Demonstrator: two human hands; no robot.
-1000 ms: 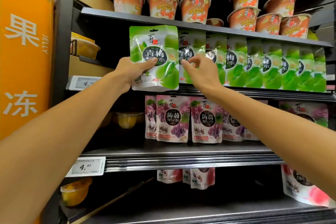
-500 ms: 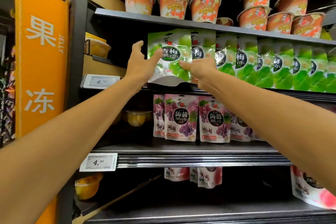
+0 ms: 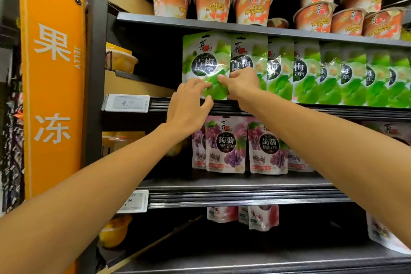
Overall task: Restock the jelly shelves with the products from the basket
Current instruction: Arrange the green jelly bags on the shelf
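Observation:
A green jelly pouch [image 3: 205,60] stands upright at the left end of the row of green pouches [image 3: 329,78] on the second shelf [image 3: 278,110]. My left hand [image 3: 189,104] holds its lower left part, fingers on the front and thumb at the bottom edge. My right hand [image 3: 241,83] pinches its lower right edge, thumb on the front. The basket is out of view.
Orange jelly cups [image 3: 213,4] fill the top shelf. Purple pouches [image 3: 226,144] stand on the shelf below, pink ones [image 3: 262,216] lower still. An orange sign [image 3: 53,87] hangs at left beside the black upright. Price tags [image 3: 126,102] clip to the shelf edges.
The green pouch went from in front of the shelf to upright in the row's left end. My left hand let go, opened, then came back onto its lower part.

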